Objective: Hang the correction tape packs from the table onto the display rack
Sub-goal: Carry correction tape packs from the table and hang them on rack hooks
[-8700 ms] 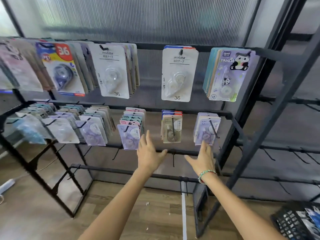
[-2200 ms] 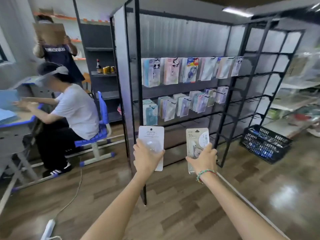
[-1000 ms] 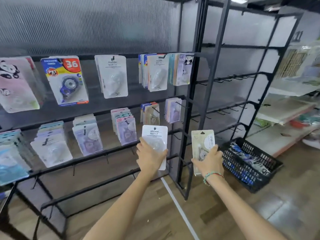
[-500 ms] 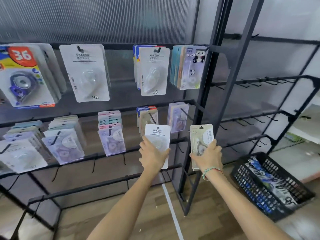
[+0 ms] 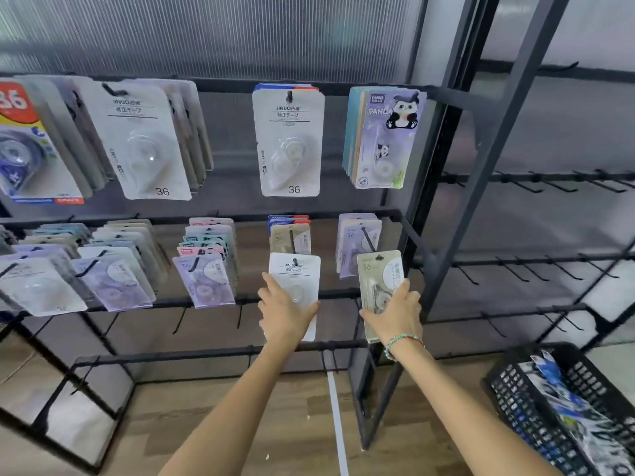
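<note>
Both packs have come up to the middle-row hooks — the left hand [image 5: 287,312] grips the white correction tape pack [image 5: 294,281], the right hand [image 5: 395,316] grips the beige pack [image 5: 379,281], each just below its matching stack — hanging looks imminent.

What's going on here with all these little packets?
A person is stocking a black display rack with correction tape packs. The left hand holds a white pack up at the second row, its hole by a hook. The right hand holds a beige pack just below the hook to the right. Whether either pack is on its hook yet is unclear. A black basket sits on the floor.
</note>
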`<move>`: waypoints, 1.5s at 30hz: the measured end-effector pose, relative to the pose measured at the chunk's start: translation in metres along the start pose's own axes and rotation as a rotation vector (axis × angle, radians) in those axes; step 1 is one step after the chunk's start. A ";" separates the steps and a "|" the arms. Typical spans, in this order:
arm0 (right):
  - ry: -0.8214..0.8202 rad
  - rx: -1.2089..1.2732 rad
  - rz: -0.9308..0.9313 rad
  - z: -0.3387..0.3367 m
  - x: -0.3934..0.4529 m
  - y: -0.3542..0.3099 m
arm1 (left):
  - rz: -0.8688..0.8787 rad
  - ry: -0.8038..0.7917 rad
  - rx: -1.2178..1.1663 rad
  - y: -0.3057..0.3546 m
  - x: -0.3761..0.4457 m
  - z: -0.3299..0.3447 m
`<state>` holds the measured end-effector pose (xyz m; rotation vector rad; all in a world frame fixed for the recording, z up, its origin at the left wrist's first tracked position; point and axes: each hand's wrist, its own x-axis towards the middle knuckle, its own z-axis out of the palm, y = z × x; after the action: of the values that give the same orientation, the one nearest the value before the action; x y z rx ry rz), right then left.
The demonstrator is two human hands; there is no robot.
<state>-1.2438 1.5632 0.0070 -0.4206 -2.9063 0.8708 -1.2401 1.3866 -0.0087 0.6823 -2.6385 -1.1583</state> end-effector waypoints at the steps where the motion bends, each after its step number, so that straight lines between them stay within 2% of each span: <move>1: -0.011 -0.002 -0.009 0.001 0.003 0.001 | -0.003 0.007 -0.003 0.001 0.001 0.001; 10: -0.046 0.015 -0.041 0.017 0.037 -0.003 | 0.003 0.026 -0.073 0.002 0.026 0.017; 24: 0.040 0.178 -0.013 0.063 0.106 -0.034 | 0.098 0.056 -0.183 0.005 0.099 0.037; 30: 0.027 0.169 0.004 0.062 0.098 -0.034 | 0.117 0.053 -0.117 0.002 0.099 0.032; 34: -0.017 0.071 0.005 0.059 0.074 -0.031 | 0.122 0.061 -0.019 -0.006 0.081 0.016; 37: -0.089 -0.010 -0.104 0.052 0.046 -0.036 | 0.174 0.071 0.020 -0.019 0.056 -0.004; 41: -0.217 -0.074 -0.364 0.051 -0.001 -0.055 | 0.210 0.131 0.124 -0.048 0.015 -0.044; 45: -0.328 -0.069 -0.640 0.067 -0.062 -0.093 | 0.137 0.182 0.292 -0.102 -0.032 -0.101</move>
<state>-1.2164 1.4359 0.0027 0.6827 -3.0313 0.7805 -1.1434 1.2761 -0.0138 0.6090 -2.6718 -0.6488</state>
